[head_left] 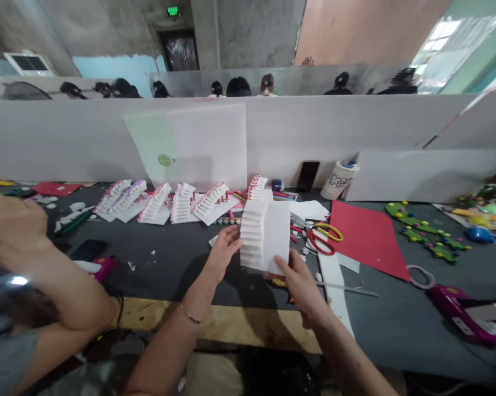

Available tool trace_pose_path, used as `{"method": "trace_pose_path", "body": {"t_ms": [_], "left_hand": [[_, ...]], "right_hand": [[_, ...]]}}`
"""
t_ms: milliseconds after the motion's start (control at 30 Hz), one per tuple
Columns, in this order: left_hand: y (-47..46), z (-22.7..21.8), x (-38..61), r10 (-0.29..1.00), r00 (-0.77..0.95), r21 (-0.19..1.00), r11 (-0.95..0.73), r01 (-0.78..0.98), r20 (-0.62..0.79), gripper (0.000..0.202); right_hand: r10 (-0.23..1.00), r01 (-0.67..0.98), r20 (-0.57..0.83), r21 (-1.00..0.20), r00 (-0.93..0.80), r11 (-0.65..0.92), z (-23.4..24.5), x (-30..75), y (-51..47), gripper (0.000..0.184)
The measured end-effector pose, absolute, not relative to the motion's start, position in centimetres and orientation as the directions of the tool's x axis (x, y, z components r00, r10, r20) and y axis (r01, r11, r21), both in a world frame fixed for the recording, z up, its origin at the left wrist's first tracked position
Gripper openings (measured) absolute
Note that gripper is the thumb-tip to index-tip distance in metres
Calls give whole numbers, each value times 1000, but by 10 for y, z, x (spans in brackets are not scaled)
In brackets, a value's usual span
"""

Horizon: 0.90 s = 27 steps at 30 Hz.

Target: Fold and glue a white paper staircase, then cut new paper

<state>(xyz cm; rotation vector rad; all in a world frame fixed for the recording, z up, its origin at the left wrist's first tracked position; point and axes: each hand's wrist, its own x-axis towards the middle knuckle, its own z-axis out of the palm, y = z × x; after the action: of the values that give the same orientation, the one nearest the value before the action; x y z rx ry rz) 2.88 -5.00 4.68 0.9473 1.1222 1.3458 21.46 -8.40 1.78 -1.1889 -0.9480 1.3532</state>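
Note:
Between my hands, above the dark tabletop, is a white paper or foam staircase model (254,234) with a row of steps on its left and a flat white base (276,231) on its right. My left hand (223,250) has its fingers at the left edge of the steps. The lower right corner of the base is pinched in my right hand (299,278), thumb on top. Behind it stands a smaller staircase with red trim (257,187). Scissors with red and yellow handles (324,236) lie just to the right.
Several finished-looking staircases (155,204) line the back left. Red sheet (367,239), green pieces with pompoms (425,228) and a purple glue gun (462,313) lie right. A white cup (339,180) and phone (308,176) stand behind. Another person's arm (54,275) is at left.

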Motion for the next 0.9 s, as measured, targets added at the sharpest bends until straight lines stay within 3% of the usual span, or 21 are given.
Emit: {"method": "trace_pose_path", "body": {"t_ms": [167,367,500,900], "left_hand": [[-77,61,32,994,-106,997,-17,69,25,54],[-114,65,53,980,-106,915,-114,388,168,71],[-126,59,71,966,-137,884,-138,447,220,77],[-119,54,113,953,-190,870,-122,477,238,77]], "right_hand": [[990,-251,-106,-965,92,-80,7,184,-129,36],[994,-255,-9,-967,107,19,6,178,-159,50],[993,-195,56,-978,103,76,4,186,-169,50],[996,-313,72,-948,-57,50,-6,211,-162,57]]}}
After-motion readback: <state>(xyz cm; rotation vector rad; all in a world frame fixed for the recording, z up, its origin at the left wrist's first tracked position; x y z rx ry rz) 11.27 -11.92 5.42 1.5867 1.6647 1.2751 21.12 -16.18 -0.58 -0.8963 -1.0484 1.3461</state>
